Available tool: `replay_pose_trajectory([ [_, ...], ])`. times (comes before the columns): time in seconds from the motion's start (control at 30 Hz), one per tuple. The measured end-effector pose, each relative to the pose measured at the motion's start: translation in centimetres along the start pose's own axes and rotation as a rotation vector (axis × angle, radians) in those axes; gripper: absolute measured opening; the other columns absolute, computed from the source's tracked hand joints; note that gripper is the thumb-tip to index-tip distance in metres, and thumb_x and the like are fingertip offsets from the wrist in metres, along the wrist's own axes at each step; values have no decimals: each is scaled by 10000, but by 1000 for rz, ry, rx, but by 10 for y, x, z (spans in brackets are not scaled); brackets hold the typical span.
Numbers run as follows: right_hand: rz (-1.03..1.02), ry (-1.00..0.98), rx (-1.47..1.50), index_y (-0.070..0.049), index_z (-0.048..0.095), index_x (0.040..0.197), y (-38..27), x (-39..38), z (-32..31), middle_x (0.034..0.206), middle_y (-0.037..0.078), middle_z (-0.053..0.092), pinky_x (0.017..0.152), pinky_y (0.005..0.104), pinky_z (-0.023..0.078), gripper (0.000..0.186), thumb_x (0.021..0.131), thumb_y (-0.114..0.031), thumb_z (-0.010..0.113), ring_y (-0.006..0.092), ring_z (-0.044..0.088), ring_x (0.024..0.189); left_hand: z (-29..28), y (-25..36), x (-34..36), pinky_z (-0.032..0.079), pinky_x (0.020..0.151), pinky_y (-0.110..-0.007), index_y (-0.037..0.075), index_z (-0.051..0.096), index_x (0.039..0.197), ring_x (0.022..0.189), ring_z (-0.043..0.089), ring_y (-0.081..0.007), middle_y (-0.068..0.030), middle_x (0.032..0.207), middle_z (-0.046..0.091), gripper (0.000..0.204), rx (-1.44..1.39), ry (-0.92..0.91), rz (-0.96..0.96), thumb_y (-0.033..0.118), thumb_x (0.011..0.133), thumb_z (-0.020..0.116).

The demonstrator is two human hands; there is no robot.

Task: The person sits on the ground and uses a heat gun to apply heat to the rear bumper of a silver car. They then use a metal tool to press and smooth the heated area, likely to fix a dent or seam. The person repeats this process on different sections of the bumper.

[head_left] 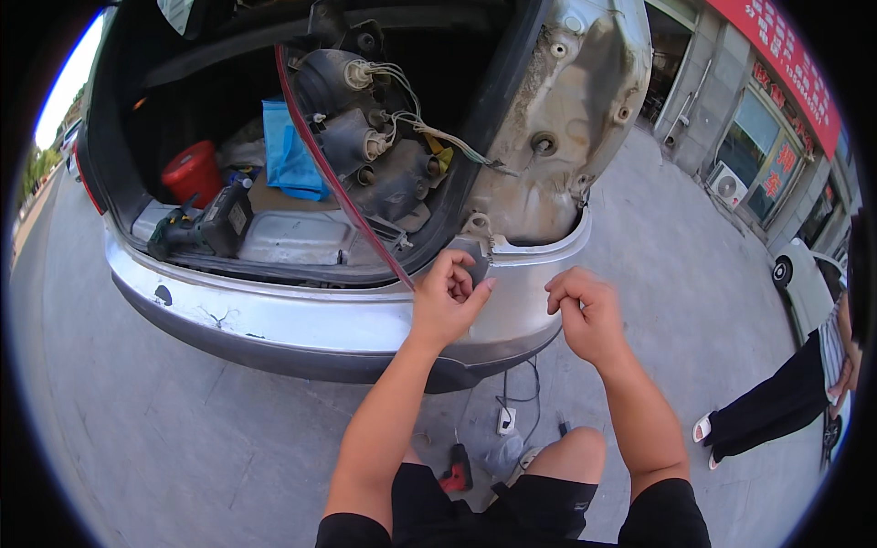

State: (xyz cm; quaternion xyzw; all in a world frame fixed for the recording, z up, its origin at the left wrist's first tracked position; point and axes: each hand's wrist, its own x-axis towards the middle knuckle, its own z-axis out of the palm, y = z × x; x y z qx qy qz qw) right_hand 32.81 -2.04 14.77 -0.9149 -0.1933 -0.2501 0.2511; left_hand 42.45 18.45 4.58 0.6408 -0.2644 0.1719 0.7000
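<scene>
Hands curled: left hand (449,297) fingers together at bumper (301,315) top edge; right hand (585,310) loosely fisted, holding nothing visible. Open trunk (119,119) holds red bucket (192,172), blue cloth (290,155).

Just above the curled fingers (470,283) of the left hand (446,301), the bumper (301,315) is silver with a dark grey lower edge and small black scuffs. The tail lamp unit (365,151) above them has a red rim and dusty grey-black bulb housings with pale wires. Up and left of the fingers lie a blue cloth (290,155), a red bucket (192,172) and a black power tool (206,228). Below them, a red and black tool (457,473) rests on the grey pavement (183,438). The shorts (548,516) are black.
</scene>
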Motion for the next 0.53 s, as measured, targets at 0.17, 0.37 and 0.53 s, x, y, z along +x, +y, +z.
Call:
replay_pose_trajectory([
  [0.17,-214,221,-185,-53,743,875,-12,16,27,1191,140,693,880,427,546,236,727,62,600,353,664,1061,8,6,-2,383,535,-198,35,595,959,590,502,-11,38,669,563,200,7,73,25,78,932,789],
  [0.37,-39,-51,321,-41,748,867,0,-53,-3,1164,130,676,913,389,538,118,793,15,675,296,666,1061,-14,27,-26,336,484,-311,56,473,610,490,456,-178,-38,542,457,414,259,-133,388,74,850,810],
  [0.53,478,-283,193,-45,759,1014,95,-156,6,1158,121,700,935,381,543,110,938,-118,728,253,682,1040,7,38,-87,502,715,-325,85,794,870,623,614,-204,-36,651,626,166,235,-456,474,68,732,884],
])
